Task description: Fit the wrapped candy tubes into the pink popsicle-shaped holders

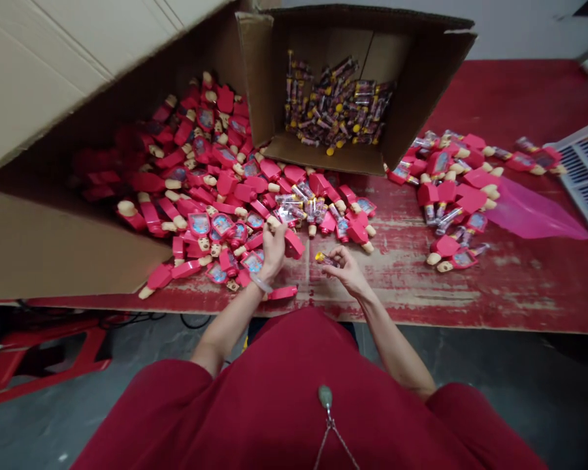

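Observation:
My left hand [274, 249] is closed around a pink plastic toy piece [294, 244] with a beige end, at the near edge of a large heap. In my right hand [347, 271] a small clear tube [327, 260] with a yellow cap is pinched between the fingertips, cap pointing left. The two hands are close together but apart, just above the worn table. Several similar tubes [290, 207] lie on the heap of pink pieces [220, 225] beyond my hands. One pink piece [283, 292] rests below my left wrist, near the table's front edge.
A cardboard box [259, 78] of yellow-capped tubes stands at the back. A larger carton [53, 241] lies on its side at left, pink pieces spilling out. On the right are a mixed pile [445, 192], a pink plastic sheet [529, 209] and a white slatted crate [581, 166].

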The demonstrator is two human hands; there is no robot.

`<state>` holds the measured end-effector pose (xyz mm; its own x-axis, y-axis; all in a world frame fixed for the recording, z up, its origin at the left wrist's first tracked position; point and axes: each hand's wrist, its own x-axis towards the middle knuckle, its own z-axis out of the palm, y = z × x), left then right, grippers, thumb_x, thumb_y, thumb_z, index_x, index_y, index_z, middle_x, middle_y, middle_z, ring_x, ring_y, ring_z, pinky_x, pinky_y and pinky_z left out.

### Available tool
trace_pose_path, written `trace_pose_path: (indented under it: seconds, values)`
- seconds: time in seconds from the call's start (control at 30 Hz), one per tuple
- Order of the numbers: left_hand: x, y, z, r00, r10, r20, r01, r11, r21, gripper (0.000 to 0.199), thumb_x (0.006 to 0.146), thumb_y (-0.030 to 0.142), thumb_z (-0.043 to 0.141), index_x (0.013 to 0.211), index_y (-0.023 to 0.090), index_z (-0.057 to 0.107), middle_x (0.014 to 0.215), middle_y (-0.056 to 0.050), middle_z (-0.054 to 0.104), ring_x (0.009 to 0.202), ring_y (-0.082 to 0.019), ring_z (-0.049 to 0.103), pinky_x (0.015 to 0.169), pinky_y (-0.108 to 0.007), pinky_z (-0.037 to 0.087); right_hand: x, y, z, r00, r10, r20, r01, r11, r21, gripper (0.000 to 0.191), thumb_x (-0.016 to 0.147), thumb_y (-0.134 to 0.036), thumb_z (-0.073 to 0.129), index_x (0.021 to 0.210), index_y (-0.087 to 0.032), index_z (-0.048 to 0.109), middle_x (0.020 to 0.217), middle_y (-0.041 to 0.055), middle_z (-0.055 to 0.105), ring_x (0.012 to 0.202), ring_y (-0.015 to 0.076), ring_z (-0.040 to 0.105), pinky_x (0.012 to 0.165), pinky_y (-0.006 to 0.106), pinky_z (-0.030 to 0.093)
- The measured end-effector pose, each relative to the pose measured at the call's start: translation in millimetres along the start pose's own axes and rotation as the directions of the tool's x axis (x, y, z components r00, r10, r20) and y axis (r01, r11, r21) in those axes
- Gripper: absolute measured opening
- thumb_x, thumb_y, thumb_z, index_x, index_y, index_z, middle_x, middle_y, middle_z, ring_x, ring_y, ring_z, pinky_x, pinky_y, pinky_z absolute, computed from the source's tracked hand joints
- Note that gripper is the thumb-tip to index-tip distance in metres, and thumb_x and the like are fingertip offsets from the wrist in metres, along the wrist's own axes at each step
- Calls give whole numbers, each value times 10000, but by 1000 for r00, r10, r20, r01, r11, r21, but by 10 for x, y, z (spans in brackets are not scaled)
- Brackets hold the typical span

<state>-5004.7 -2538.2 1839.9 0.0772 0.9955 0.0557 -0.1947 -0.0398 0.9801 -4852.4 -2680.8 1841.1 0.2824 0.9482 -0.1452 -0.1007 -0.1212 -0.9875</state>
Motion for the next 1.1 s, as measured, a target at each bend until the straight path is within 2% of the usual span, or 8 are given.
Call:
trace_pose_path:
  seconds: [0.1, 0.27, 0.37, 0.57, 0.77, 0.87, 1.0, 1.1]
  values:
    - [-3, 77, 226, 982, -134, -130, 93, 955, -281, 403, 865, 503, 670, 745, 220, 410, 673, 60, 425, 589, -83, 413, 606, -219, 377, -34, -9, 179, 993, -112, -33, 108, 987, -117, 445, 691, -423, 842, 1023, -249, 603, 1004, 26, 682, 896, 196, 652, 793, 332, 538]
    - [-159, 162, 379, 961, -212, -180, 163, 954, -252, 422, 865, 525, 669, 699, 201, 457, 632, 56, 438, 573, -80, 398, 567, -224, 347, -142, -48, 437, 949, -256, -185, 186, 926, -330, 327, 838, -488, 714, 1078, -271, 668, 1031, 59, 704, 942, 258, 656, 897, 429, 530]
    - [-203, 195, 391, 946, -218, -240, 159, 957, -241, 433, 893, 545, 637, 699, 206, 450, 627, 51, 442, 581, -89, 413, 571, -235, 348, -218, -66, 495, 907, -383, -174, 235, 805, -544, 294, 917, -475, 613, 1146, -301, 673, 1082, 88, 695, 996, 298, 655, 932, 477, 521]
    - [-197, 272, 437, 936, -293, -194, 232, 930, -285, 420, 936, 543, 570, 723, 207, 435, 631, 55, 441, 573, -81, 426, 565, -220, 356, -248, -77, 498, 865, -494, -89, 228, 545, -807, 351, 997, -413, 483, 1237, -244, 676, 1064, 161, 693, 913, 325, 678, 818, 479, 542]
    - [-270, 404, 478, 932, -330, -148, 248, 881, -403, 460, 855, 560, 675, 710, 209, 415, 605, 72, 435, 526, -67, 401, 521, -212, 332, -256, -127, 439, 712, -699, 61, 375, 305, -875, 273, 1016, -333, 530, 1171, -154, 667, 1002, 135, 714, 827, 231, 696, 722, 334, 546]
    - [-299, 407, 454, 946, -301, -121, 241, 901, -361, 469, 838, 559, 703, 702, 206, 426, 592, 72, 433, 513, -66, 389, 506, -216, 316, -288, -180, 422, 681, -722, 121, 387, 214, -897, 244, 1017, -299, 541, 1164, -143, 657, 999, 128, 719, 813, 208, 695, 704, 305, 536]
    - [-322, 395, 422, 955, -289, -60, 257, 913, -317, 475, 844, 582, 683, 706, 212, 420, 587, 73, 403, 502, -73, 366, 485, -226, 299, -330, -226, 431, 666, -724, 182, 442, 187, -877, 221, 1004, -250, 545, 1170, -145, 647, 995, 126, 719, 833, 206, 697, 729, 305, 547]
    - [-329, 382, 430, 955, -280, -100, 237, 920, -312, 481, 848, 606, 664, 714, 213, 421, 599, 72, 407, 512, -74, 380, 506, -224, 323, -345, -213, 471, 644, -752, 141, 451, 225, -864, 213, 998, -238, 549, 1163, -140, 644, 975, 127, 717, 829, 208, 699, 714, 304, 552]
